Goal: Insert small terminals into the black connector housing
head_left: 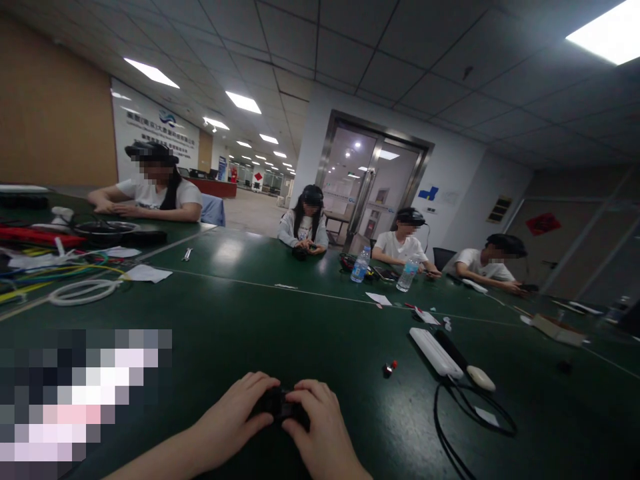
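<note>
Near the front edge of the dark green table (210, 340), my left hand (230, 417) and my right hand (320, 420) are together around a small black object (279, 403). The left fingers and thumb close on its left side, while those of the right hand grip the other side. Its exact kind is hard to make out, because it is dark and partly covered by fingers. To the right of my hands lies a little metal part with a red tip (389, 369).
A white bar-shaped device (435, 353), a pale mouse-shaped item (481, 378) and a looped black cable (437, 420) lie at right. Two water bottles (360, 265) stand farther back. Wires, a white coiled tube (83, 293) and a wrench (187, 254) are at left. Several people sit across.
</note>
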The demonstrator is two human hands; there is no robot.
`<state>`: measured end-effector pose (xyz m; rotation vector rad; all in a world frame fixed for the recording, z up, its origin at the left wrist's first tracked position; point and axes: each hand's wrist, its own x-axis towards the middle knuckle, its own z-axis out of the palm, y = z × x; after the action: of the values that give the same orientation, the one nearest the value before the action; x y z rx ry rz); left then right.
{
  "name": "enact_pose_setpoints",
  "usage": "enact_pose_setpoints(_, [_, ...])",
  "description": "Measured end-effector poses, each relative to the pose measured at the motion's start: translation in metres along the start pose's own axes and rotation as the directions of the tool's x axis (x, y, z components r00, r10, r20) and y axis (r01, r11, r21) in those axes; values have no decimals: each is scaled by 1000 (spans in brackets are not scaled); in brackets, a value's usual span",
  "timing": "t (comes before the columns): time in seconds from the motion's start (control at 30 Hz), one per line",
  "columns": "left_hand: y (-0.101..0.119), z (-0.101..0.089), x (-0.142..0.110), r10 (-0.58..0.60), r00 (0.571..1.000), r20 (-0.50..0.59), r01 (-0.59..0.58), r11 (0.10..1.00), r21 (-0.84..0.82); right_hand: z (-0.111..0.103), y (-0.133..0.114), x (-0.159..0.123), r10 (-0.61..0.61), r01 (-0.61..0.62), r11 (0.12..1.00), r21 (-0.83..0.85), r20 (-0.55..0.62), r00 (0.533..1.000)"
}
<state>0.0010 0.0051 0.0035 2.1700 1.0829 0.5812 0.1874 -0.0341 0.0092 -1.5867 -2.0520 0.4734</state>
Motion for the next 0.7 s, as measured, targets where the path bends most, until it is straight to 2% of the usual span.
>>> enact_pose_setpoints(0.1, [-3,4,1,17,1000,-10,-17,1000,7,-1,-2,1,-22,22,999,-32,12,1000])
enact_pose_setpoints(0.2, [-7,9,3,11,998,-69,-9,999,39,-3,-5,2,-48,49,998,-49,20,999])
enact_pose_setpoints(0.4, [-16,13,4,31,996,-79,-29,999,22,-8,-8,2,-62,65,995,-80,46,997])
enact_pose_setpoints(0.7, [-32,15,9,19,1000,-9,-19,1000,23,-20,-26,15,-79,120,956,-266,160,984])
